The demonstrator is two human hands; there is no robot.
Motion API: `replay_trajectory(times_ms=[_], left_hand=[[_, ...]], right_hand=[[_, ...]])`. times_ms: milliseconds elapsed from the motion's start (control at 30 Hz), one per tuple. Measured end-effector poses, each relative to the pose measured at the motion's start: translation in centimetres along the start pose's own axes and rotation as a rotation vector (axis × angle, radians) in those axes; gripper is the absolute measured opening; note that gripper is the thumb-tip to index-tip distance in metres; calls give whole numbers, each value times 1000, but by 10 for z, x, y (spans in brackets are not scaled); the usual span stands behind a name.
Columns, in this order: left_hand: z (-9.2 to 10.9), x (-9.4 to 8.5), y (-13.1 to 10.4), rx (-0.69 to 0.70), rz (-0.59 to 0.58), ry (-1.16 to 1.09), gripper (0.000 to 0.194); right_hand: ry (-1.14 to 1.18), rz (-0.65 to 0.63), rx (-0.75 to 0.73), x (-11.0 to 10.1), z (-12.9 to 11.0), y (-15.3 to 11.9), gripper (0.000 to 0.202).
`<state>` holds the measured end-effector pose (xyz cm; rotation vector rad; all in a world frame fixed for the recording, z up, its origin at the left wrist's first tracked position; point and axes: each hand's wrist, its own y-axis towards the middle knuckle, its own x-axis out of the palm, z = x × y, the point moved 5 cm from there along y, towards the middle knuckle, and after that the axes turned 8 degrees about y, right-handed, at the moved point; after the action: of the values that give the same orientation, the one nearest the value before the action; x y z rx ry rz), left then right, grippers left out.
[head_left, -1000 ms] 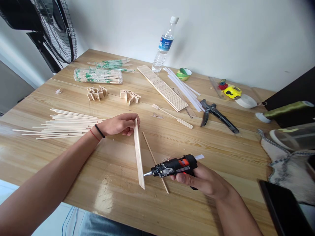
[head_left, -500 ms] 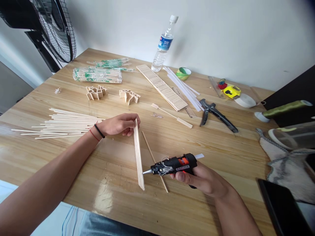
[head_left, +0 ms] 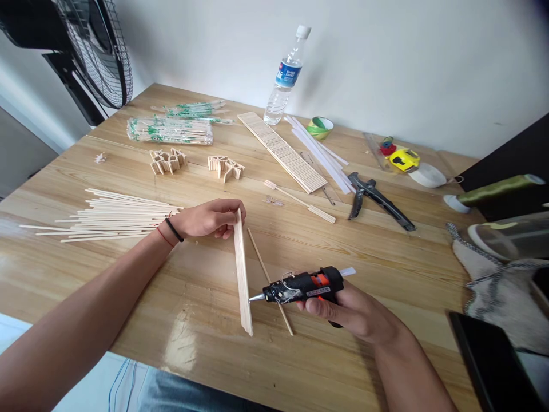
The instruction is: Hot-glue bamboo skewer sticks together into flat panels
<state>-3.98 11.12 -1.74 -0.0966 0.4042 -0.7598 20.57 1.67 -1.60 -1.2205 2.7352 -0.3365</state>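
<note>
My left hand (head_left: 217, 218) pinches the far end of a flat strip of wooden sticks (head_left: 242, 274), which stands on its edge and slants toward me. In my right hand (head_left: 351, 315) is a black hot glue gun (head_left: 304, 288) with a clear glue stick poking out of its back. Its metal nozzle is at the strip's right side, near the close end. A single wooden stick (head_left: 261, 260) lies on the table just right of the strip, passing under the glue gun. Beside my left wrist a pile of loose sticks (head_left: 115, 214) is spread out.
Behind my hands are two small stick assemblies (head_left: 226, 168), a slatted wooden panel (head_left: 281, 150), bagged sticks (head_left: 169, 131), white glue sticks (head_left: 319, 151) and a water bottle (head_left: 283, 80). To the right lie a black cutter (head_left: 380, 200), a yellow tape measure (head_left: 404, 161) and a phone (head_left: 493, 360).
Almost nothing differs. The strip's far end and my left hand have shifted very slightly right, and the glue gun has risen a touch, its nozzle still at the strip.
</note>
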Motion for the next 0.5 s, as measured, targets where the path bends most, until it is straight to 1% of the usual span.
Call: replay_trajectory(times_ms=[500], left_hand=[[2, 6, -1, -8, -30, 33, 14]], right_hand=[[32, -4, -17, -1, 1, 1, 46]])
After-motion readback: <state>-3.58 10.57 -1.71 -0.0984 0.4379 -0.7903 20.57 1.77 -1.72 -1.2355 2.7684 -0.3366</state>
